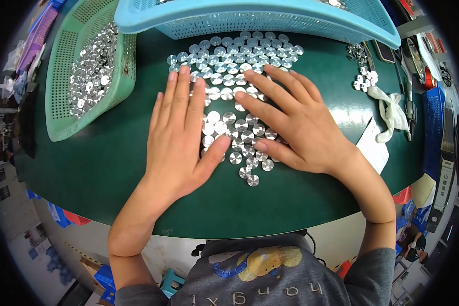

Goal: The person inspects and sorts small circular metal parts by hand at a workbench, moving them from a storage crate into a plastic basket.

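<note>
Left hand: I see my left hand lying flat, palm down, on the green desk, fingers straight and close together, thumb angled out to the right; it pinches nothing.
Right hand: my right hand is also flat, its fingers slightly fanned and pointing up-left, thumb reaching left toward the other thumb.
Discs: the small shiny metal discs lie in a flat single layer on the desk, spreading from just below the blue basket down between my two hands, with a few loose ones near my thumbs.
Hidden: both palms cover part of the layer, so I cannot tell how many discs sit under them or whether any fingertip presses one.
Green basket: the green basket at left is tilted and holds a heap of the same discs; its far end is cut off by the rim of the view.
Blue basket: the blue basket runs across the top, its contents mostly out of sight.
Right side: a small cluster of discs beside a crumpled white glove and white paper; the tools beyond are too warped to make out.
</note>
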A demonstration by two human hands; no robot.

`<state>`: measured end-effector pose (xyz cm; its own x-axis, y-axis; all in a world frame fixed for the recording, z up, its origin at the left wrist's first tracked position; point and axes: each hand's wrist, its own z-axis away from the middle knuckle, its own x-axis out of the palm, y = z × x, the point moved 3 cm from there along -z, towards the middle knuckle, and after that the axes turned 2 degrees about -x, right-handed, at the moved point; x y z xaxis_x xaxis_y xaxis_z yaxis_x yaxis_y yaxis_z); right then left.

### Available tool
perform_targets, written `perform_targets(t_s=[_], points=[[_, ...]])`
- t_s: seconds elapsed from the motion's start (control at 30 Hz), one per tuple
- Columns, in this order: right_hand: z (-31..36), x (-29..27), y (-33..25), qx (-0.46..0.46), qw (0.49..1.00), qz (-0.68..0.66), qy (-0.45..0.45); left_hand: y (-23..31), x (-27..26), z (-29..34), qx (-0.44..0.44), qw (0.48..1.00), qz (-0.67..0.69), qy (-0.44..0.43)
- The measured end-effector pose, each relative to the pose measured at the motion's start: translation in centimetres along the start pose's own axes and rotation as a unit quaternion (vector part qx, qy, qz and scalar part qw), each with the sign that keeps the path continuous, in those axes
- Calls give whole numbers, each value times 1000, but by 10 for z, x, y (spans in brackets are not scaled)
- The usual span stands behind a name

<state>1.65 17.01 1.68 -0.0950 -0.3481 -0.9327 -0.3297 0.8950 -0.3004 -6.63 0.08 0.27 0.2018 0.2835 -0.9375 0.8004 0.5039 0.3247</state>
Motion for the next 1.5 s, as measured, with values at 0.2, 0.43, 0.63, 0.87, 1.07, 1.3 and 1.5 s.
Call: perform_targets(t_s=[0.2, 0.43, 0.63, 0.87, 1.07, 1.3, 1.5], points=[[24, -10, -6, 42, 998, 9, -54, 20, 1, 4, 36, 998, -10, -47], [28, -17, 12, 78, 997, -10, 15, 7, -8, -5, 53, 995, 64, 49], [6, -13, 43, 59, 994, 57, 65, -27, -2, -33, 52, 997, 0, 59], [4, -14, 49, 56, 995, -5, 82, -25, -4, -31, 75, 994, 74, 40], [-12, -9, 54, 55, 997, 13, 44, -32, -6, -44, 68, 991, 106, 52], [-7, -12, 55, 35, 998, -4, 56, -28, -4, -44, 86, 988, 126, 2], [-41, -4, 55, -7, 999, -1, 32, -31, -3, -64, 144, 981, 118, 49]])
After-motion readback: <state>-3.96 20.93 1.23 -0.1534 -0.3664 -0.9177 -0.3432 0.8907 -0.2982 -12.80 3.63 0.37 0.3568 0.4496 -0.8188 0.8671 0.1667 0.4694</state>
